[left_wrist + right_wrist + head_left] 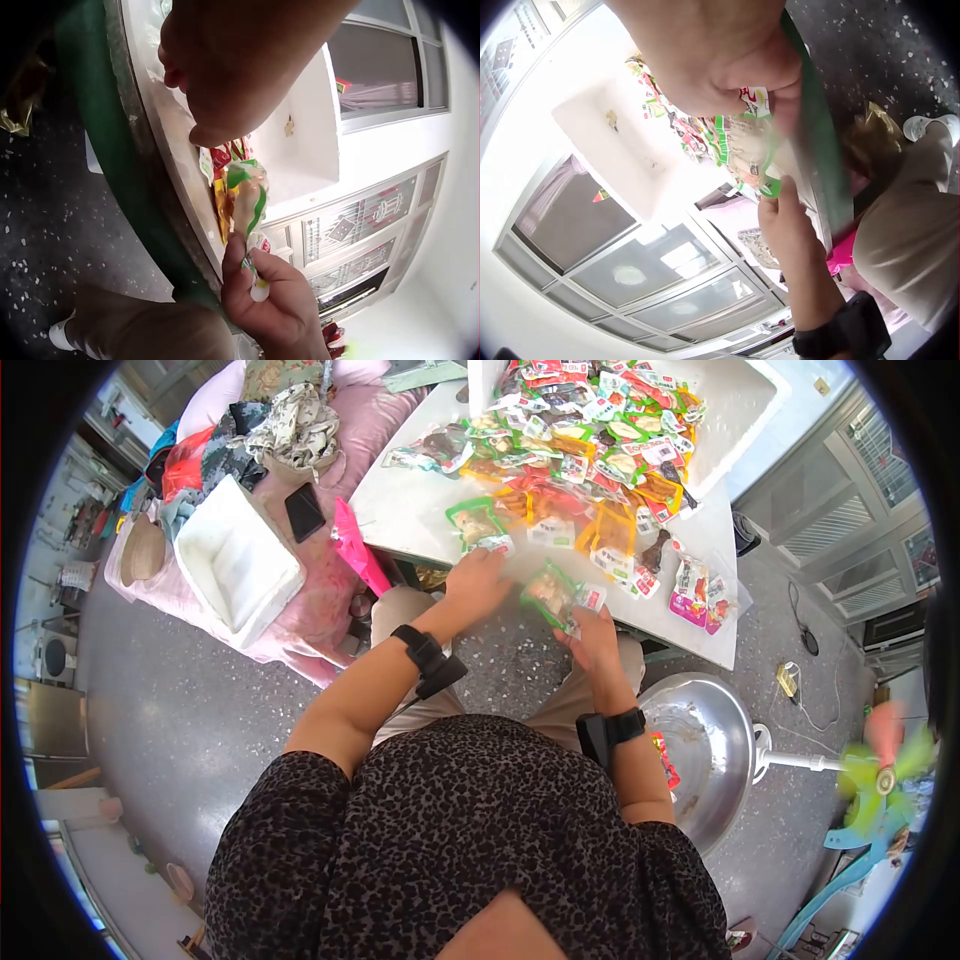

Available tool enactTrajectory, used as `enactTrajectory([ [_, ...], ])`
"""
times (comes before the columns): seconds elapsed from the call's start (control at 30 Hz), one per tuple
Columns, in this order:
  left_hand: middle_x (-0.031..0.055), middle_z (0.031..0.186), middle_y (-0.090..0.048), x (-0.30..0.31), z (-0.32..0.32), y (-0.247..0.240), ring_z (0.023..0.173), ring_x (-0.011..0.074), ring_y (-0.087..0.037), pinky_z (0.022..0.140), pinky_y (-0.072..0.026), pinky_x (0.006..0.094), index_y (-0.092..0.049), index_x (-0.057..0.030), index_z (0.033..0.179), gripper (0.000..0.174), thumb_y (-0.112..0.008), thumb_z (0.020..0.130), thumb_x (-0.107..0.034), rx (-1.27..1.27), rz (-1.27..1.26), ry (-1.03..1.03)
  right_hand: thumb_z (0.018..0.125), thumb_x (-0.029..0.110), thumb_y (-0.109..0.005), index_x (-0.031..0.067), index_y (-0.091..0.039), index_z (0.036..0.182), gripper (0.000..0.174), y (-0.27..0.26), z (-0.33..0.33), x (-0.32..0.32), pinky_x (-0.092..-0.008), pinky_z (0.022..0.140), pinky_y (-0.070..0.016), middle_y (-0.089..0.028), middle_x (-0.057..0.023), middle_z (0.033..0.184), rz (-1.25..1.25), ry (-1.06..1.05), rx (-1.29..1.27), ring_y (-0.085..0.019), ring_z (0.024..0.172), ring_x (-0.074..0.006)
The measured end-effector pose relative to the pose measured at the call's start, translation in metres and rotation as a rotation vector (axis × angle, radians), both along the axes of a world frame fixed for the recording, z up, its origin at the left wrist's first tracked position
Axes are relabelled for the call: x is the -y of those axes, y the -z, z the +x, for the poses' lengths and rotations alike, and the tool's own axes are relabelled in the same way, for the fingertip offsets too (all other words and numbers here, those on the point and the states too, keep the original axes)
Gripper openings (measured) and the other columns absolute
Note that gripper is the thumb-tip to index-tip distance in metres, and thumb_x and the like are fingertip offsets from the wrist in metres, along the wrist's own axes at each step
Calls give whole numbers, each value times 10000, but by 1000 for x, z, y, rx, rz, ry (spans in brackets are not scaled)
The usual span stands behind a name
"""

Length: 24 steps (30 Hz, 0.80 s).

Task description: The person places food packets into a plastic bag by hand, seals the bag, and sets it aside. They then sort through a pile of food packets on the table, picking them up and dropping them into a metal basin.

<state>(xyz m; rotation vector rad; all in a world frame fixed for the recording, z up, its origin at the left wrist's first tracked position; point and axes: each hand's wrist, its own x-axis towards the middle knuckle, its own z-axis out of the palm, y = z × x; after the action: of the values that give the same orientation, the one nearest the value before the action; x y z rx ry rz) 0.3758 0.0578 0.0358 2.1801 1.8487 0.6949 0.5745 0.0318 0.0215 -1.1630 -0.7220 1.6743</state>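
My right hand (597,640) pinches a clear snack packet (548,592) with green edges by its labelled end, above my lap near the table's front edge. Pale food shows through the plastic. In the left wrist view, the thumb and fingers of the right hand (274,300) close on the end of this packet (251,202). To its left, my left hand (478,585) grips the near end of another green-edged packet (474,522) at the table edge. The right wrist view has the left hand's thumb beside a green packet corner (771,187), with packets overlapping there.
A large heap of colourful snack packets (600,440) spills from a white foam box (745,420) over the white table (410,500). A metal basin (700,720) stands to the right, by a fan (885,780). An empty foam box (240,560) and phone (304,512) lie on pink bedding.
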Motion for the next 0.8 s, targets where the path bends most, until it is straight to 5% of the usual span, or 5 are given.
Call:
enactTrajectory([
  [0.27, 177, 866, -525, -24, -10, 23, 830, 311, -510, 709, -418, 375, -482, -84, 1017, 304, -399, 753, -211, 42, -84, 78, 753, 62, -421, 90, -381, 1013, 265, -15, -13, -15, -339, 556, -483, -510, -77, 914, -26, -48, -17, -539, 758, -205],
  [0.57, 123, 808, -534, -7, 9, -28, 726, 277, -553, 597, -458, 357, -486, -31, 886, 219, -515, 696, -135, -345, -2, 169, 750, 65, -444, 64, -378, 1013, 271, -36, -6, -35, -395, 597, -484, -516, -96, 919, -27, -217, 51, -542, 787, -233],
  [0.8, 124, 797, -530, -4, 12, -33, 736, 281, -553, 614, -455, 362, -498, -41, 842, 188, -517, 694, -155, -205, -49, 83, 742, 63, -442, 54, -414, 1003, 263, -44, -7, -44, -370, 566, -492, -509, -95, 929, -47, -80, 28, -542, 771, -216],
])
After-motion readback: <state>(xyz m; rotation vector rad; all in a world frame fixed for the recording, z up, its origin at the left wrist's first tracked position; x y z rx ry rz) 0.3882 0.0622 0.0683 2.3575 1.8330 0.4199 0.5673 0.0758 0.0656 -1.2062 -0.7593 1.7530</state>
